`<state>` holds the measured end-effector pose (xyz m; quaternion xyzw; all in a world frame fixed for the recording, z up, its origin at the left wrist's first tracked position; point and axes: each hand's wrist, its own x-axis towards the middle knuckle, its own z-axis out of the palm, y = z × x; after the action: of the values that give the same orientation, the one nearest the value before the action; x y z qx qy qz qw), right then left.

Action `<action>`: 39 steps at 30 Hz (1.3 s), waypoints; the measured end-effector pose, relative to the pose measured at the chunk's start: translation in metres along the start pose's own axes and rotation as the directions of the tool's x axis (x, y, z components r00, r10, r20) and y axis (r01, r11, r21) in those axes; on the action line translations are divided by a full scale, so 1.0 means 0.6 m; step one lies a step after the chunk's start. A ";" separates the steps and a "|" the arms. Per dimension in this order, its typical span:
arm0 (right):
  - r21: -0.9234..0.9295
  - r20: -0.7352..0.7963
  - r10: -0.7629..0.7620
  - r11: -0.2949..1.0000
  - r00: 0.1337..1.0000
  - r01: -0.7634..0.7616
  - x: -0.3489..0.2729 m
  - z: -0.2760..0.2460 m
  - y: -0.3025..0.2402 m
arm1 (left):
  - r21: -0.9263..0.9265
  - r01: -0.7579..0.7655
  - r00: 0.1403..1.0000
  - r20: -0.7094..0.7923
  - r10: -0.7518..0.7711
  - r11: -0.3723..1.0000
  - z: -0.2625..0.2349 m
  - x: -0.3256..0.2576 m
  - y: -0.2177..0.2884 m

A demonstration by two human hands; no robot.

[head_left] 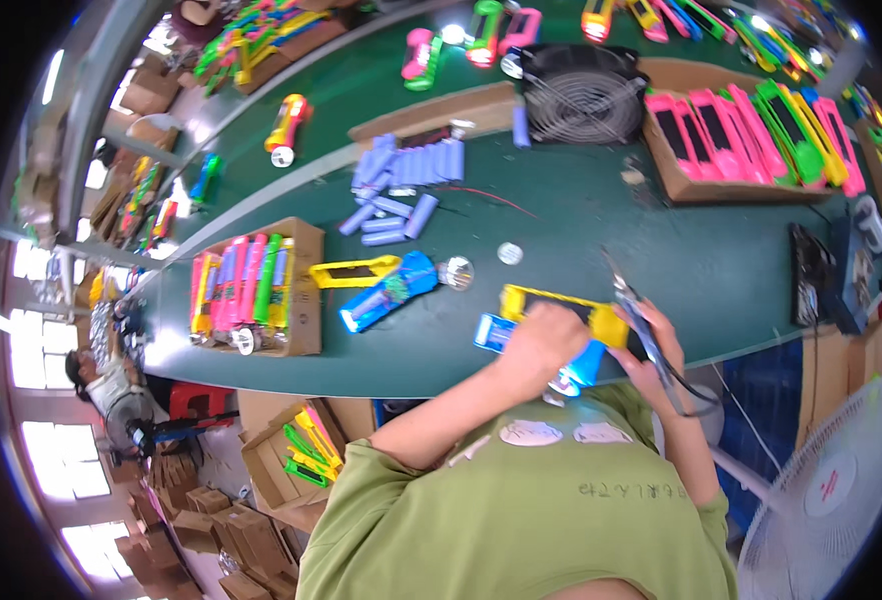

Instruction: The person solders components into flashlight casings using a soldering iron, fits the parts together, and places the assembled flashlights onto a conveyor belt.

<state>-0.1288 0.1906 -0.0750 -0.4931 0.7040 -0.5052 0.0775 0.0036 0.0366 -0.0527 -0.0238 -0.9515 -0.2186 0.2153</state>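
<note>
My left hand (549, 345) is closed on an opened flashlight at the near edge of the green table. Its yellow half shell (609, 325) shows beyond my fingers, and its blue half (495, 332) sticks out below and to the left. Near my wrist the flashlight's head (564, 384) looks bright. My right hand (659, 350) is wrapped round a soldering iron (637, 318), its tip pointing up and away and a black cord trailing down. To the left lies another blue flashlight (391, 292) with a silver reflector (456, 273), beside a yellow half shell (353, 272).
Purple battery cells (411, 165) lie beyond my hands, with a small silver disc (510, 253) nearer. Cardboard boxes of colourful shells stand at left (306, 285) and far right (741, 190). A black fan (581, 95) stands at the back; a white fan (826, 490) is low right.
</note>
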 end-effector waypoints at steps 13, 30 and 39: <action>0.210 -0.208 0.162 0.971 0.965 -0.118 0.012 -0.053 -0.014 | 0.121 0.431 0.880 0.166 -0.446 0.894 -0.012 0.045 -0.031; 0.662 -0.037 0.498 0.661 0.866 -0.352 -0.006 -0.010 0.037 | 0.149 0.410 0.882 0.185 -0.433 0.900 -0.007 0.048 -0.029; 0.643 -0.041 0.512 0.671 0.858 -0.369 -0.009 -0.013 0.025 | 0.160 0.402 0.886 0.180 -0.427 0.902 -0.004 0.047 -0.030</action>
<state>-0.1400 0.2000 -0.0850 -0.1960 0.6027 -0.7225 0.2763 -0.0237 0.0177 -0.0464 0.1700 -0.9631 -0.1989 0.0627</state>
